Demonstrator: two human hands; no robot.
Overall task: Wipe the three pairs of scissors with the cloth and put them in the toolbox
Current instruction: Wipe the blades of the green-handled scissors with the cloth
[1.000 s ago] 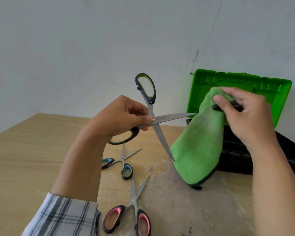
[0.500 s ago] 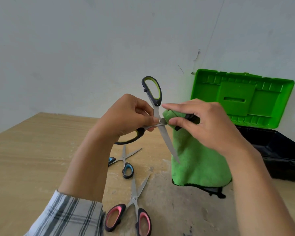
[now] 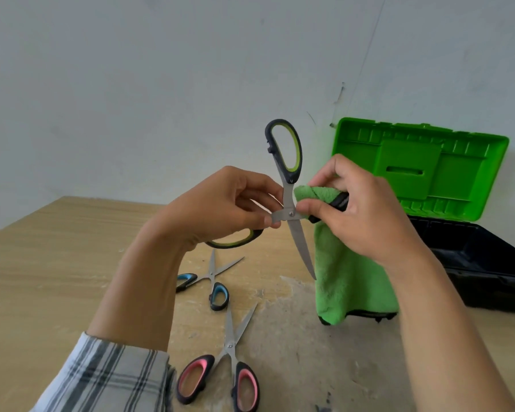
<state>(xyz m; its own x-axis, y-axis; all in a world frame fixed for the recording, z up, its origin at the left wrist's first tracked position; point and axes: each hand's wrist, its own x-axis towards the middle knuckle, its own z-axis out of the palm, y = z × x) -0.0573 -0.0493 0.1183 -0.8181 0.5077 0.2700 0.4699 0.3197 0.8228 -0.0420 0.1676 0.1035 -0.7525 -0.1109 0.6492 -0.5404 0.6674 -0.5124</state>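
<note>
Pinches the green scissors [image 3: 290,185] just left of the pivot with the curled fingers of the left hand [image 3: 220,209], blades spread wide, one handle up, one blade pointing down. Grips a fold of the cloth [image 3: 348,278] in the right hand [image 3: 360,212], thumb and forefinger pressing it round the other blade right beside the pivot, and lets the rest hang toward the table [image 3: 57,263].

To wipe well: hold the left pinch firm to stop any swing at the pivot. Draw the fold from pivot out to tip, never back against the edge. Wrap both faces of the blade, cloth always between fingertips and steel. Mind the free point just beside the hanging cloth: likely to snag the pile. Then repeat on the second blade.

Farther out, on the table: blue scissors [image 3: 211,278] and pink scissors [image 3: 229,352], both lying open, seemingly not yet wiped. At the right, the toolbox [image 3: 473,263], lid up.
</note>
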